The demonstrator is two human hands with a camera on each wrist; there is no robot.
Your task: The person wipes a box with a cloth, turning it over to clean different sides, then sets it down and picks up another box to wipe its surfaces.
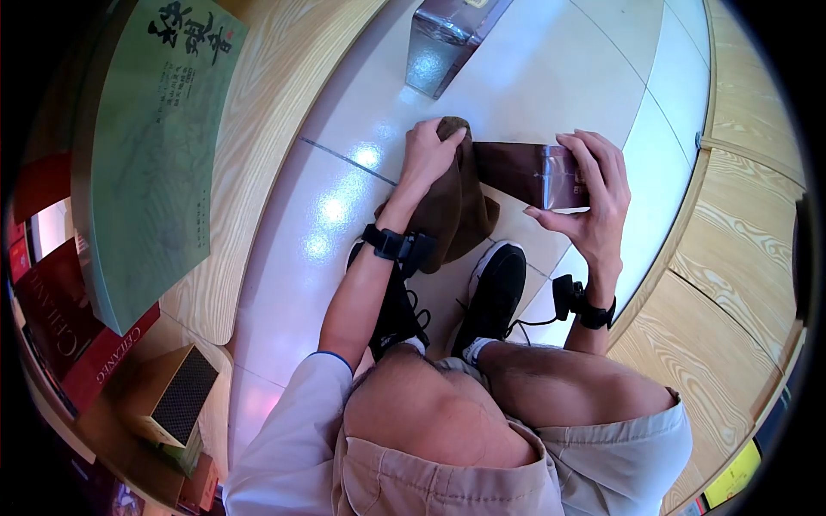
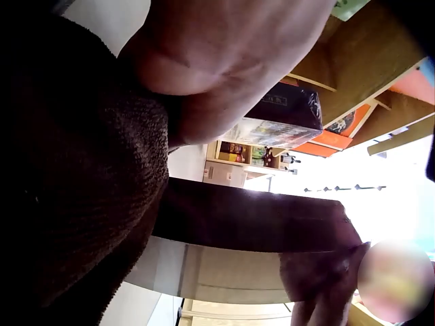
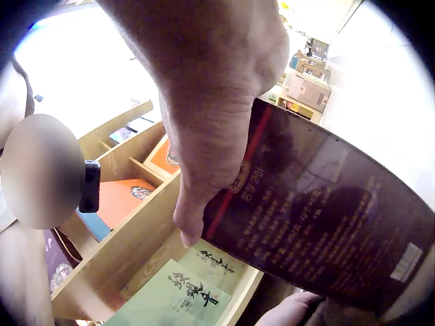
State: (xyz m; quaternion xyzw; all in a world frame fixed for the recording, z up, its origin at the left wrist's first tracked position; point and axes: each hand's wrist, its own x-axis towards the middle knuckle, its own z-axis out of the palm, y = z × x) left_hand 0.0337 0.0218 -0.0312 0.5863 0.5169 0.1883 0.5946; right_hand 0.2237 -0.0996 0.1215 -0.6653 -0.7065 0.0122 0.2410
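My left hand [image 1: 430,155] grips a bunched brown cloth [image 1: 447,215] that hangs down over the shoes. To its right, my right hand [image 1: 600,189] holds a dark maroon box [image 1: 516,169] by its near end, thumb on one side and fingers on the other. The cloth's edge overlaps the box's far end in the head view. In the right wrist view, the box [image 3: 312,210] shows a broad face with gold lettering, a red stripe and a white label. Dark cloth [image 2: 88,170] fills the left side of the left wrist view, partly hiding the box.
A second, shiny-wrapped box [image 1: 456,43] stands on the tiled floor ahead. At left, a large green box [image 1: 163,155] lies on a wooden shelf, with red boxes [image 1: 73,318] beside it. Wooden cabinets [image 1: 740,224] line the right. Black shoes [image 1: 499,275] are below the hands.
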